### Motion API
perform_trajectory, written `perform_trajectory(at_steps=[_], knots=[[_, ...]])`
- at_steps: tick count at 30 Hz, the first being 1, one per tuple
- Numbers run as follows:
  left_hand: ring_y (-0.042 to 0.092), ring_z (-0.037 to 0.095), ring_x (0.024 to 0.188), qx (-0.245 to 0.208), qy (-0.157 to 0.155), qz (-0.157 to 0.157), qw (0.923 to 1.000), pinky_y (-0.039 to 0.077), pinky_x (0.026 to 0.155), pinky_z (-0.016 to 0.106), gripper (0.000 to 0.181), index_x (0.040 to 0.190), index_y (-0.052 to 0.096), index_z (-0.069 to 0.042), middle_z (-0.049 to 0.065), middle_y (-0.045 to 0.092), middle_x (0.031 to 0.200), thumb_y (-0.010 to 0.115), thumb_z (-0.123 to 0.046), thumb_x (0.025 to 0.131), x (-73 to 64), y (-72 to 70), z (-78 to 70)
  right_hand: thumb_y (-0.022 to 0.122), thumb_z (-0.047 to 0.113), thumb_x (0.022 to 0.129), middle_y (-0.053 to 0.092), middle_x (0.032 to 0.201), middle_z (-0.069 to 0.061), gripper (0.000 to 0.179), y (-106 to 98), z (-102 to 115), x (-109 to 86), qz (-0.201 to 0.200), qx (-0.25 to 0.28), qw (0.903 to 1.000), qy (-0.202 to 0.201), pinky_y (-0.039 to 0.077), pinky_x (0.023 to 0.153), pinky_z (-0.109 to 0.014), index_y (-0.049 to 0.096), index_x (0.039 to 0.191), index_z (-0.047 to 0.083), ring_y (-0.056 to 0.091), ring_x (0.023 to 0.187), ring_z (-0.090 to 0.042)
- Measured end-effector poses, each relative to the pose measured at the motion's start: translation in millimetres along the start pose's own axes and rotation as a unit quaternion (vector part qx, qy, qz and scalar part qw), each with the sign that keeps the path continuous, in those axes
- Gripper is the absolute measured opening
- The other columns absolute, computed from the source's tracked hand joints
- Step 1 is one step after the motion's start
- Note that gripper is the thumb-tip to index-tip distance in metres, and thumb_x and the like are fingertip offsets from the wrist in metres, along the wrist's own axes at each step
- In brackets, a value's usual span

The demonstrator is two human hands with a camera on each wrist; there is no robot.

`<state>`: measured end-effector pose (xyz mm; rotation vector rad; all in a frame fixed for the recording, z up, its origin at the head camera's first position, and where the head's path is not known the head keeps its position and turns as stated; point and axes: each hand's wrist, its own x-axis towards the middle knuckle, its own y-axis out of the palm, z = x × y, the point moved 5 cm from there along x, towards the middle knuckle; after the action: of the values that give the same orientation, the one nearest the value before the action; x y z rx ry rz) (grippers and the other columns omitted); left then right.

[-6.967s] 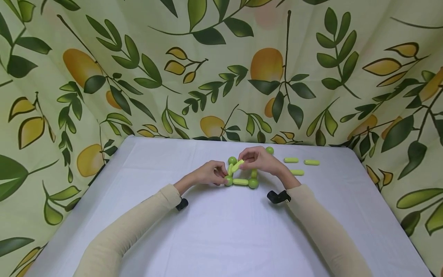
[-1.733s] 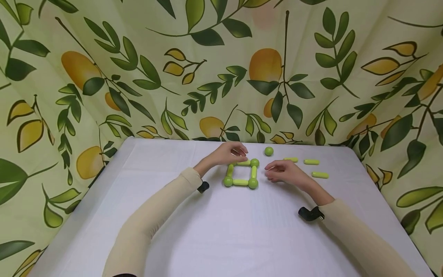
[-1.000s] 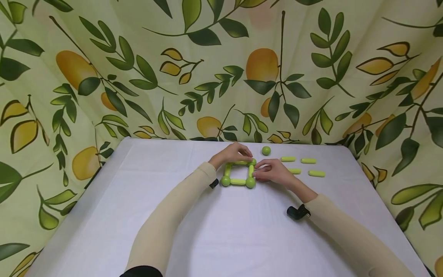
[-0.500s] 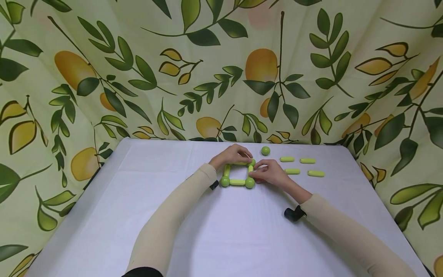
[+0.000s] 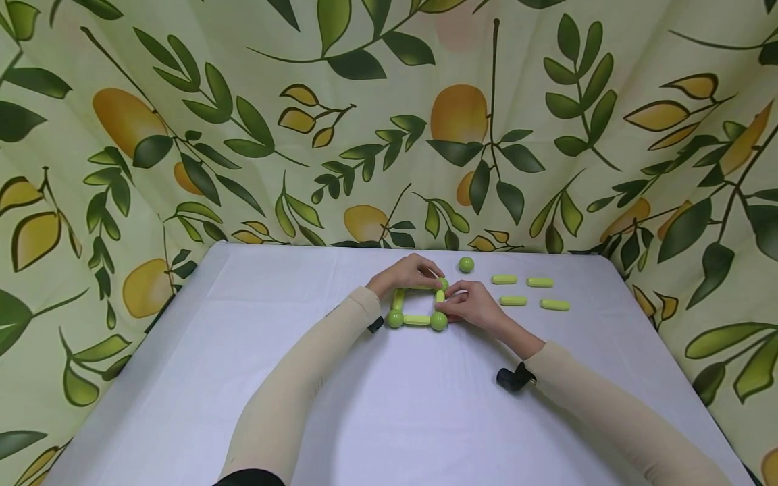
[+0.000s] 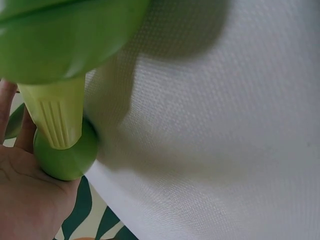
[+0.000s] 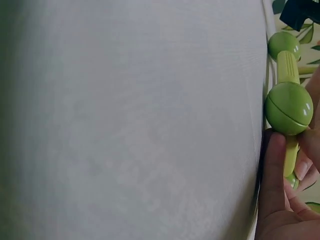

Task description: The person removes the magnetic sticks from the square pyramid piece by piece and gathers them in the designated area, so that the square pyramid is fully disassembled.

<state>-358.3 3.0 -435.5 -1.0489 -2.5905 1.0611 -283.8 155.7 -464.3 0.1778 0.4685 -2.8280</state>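
Note:
Four-sided and flat on the table, a frame of green balls and light green ribbed rods sits between both hands. My left hand (image 5: 410, 270) reaches over its far side, pinching the far right ball (image 5: 444, 284) beside the end of the far rod (image 5: 421, 287). My right hand (image 5: 477, 304) pinches the right rod (image 5: 439, 297) from outside. The right wrist view shows a finger and thumb about that rod (image 7: 290, 156), just past the near right ball (image 7: 289, 107). In the left wrist view the near left ball (image 6: 65, 45) looms large, and the left palm lies by the far left ball (image 6: 67, 156).
A loose green ball (image 5: 466, 264) rests behind the frame. Several loose rods (image 5: 513, 301) lie to the right on the white-clothed table (image 5: 389, 418). A leaf-and-fruit patterned curtain (image 5: 389, 121) hangs behind the table's far edge.
The left hand moved from over the frame's far left to its far right corner, and the right hand came left onto the right rod. Earlier, the right hand held the far rod, tilted up.

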Motion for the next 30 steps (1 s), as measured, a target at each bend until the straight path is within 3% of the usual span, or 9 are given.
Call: perform_trajectory(at_steps=[20,30], knots=[[0.062,0.015,0.106,-0.003,-0.001,0.001,1.0000,0.047,0.093,0.028,0.026,0.119,0.075,-0.010,0.004,0.071,0.114,0.074,-0.023,0.097,0.4,0.7,0.1,0.081,0.010,0.088,0.073,0.083,-0.011,0.037,1.4,-1.4,-2.3,-0.023,0.013,0.9993,0.026,0.058,0.067,-0.027,0.059,0.114,-0.007,0.072,0.073,-0.018],[0.063,0.015,0.106,-0.002,0.004,-0.001,1.0000,0.048,0.092,0.026,0.024,0.119,0.075,-0.010,0.002,0.071,0.114,0.073,-0.020,0.097,3.1,0.9,1.9,0.081,0.005,0.087,0.070,0.086,-0.008,0.031,1.7,2.8,-2.7,-0.011,0.007,0.9998,-0.014,0.056,0.067,-0.025,0.063,0.109,-0.007,0.066,0.075,-0.013]])
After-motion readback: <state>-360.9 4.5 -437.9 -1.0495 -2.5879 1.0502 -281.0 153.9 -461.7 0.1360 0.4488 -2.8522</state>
